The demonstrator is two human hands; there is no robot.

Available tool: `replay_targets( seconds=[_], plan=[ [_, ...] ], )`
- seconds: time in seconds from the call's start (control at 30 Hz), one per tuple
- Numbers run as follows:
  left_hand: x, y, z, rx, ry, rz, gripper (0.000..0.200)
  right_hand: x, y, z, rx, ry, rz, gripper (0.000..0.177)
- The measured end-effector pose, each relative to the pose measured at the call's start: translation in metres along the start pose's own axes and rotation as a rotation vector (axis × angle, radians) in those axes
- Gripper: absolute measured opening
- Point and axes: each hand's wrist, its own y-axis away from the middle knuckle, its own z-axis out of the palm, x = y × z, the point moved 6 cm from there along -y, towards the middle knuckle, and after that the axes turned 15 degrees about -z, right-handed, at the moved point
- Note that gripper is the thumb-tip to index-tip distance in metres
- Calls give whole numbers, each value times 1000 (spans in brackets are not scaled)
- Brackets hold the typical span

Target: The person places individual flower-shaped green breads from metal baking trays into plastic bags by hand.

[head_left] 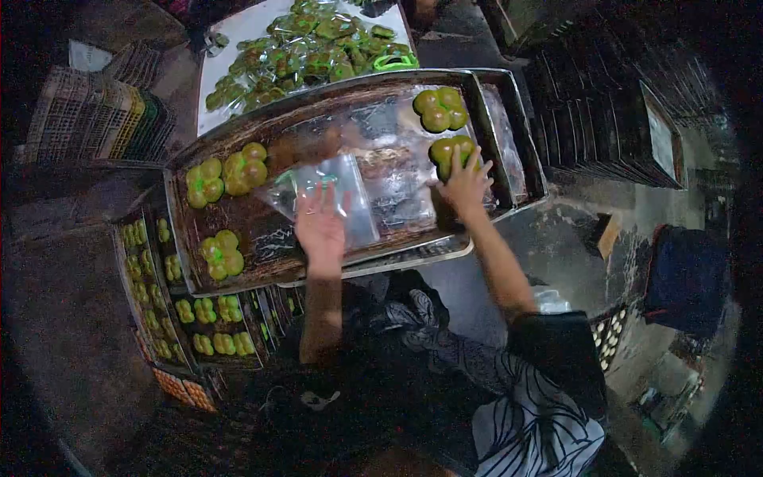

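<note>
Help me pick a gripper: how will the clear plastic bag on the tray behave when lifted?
Thin and wrinkled, the clear plastic bag is probably floppy and light. Its glossy film may slide on the tray under the left hand.

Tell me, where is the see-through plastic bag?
In the head view, the plastic bag lies in the middle of the brown tray, under the left hand, between the green fruit clusters on the left and the right hand.

Blurred hand, half-hidden green cluster.
The left hand (319,229) blurs over a clear bag (354,187), grip unclear; the right hand (465,187) covers a green cluster's (447,148) lower part; wrapped green pieces (318,40) run off the top edge.
</note>
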Motion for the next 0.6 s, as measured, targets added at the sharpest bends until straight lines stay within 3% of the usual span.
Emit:
replay_targets(
  seconds=[0.03, 0.1, 0.17, 0.23, 0.3, 0.33, 0.4, 0.43, 0.5, 0.53, 0.57, 0.6],
  plan=[
    [14, 5, 4, -6, 69, 54, 57, 19, -15, 42, -2, -308, 32, 81],
    [44, 6, 6, -25, 139, 126, 65, 14, -21, 52, 191, -589, 139, 67],
    [68, 6, -4, -44, 299, 245, 74, -47, -7, -39, 159, -1018, -38, 50],
    [73, 8, 3, -163, 270, 302, 76, -116, 34, -144, 652, -754, -471, 43],
    [59, 25, 32, -433, -66, 302, 70, -152, 46, -197, 676, -667, -587, 48],
    [61, 33, 39, -443, -59, 291, 70, -154, 50, -200, 677, -652, -581, 48],
    [66, 48, 59, -571, -11, 148, 61, -166, 48, -196, 481, -792, -609, 46],
    [67, 50, 59, -579, -15, 156, 61, -174, 49, -197, 491, -792, -614, 46],
    [62, 54, 48, -263, -307, 426, 58, -182, 49, -196, 543, -858, -532, 39],
    [52, 61, 50, -98, -325, 287, 59, -193, 38, -204, 568, -803, -553, 35],
    [57, 61, 43, -86, -319, 286, 59, -197, 40, -204, 554, -807, -558, 35],
    [59, 57, 49, -359, -187, 122, 59, -203, 39, -204, 509, -876, -583, 36]
  ],
)
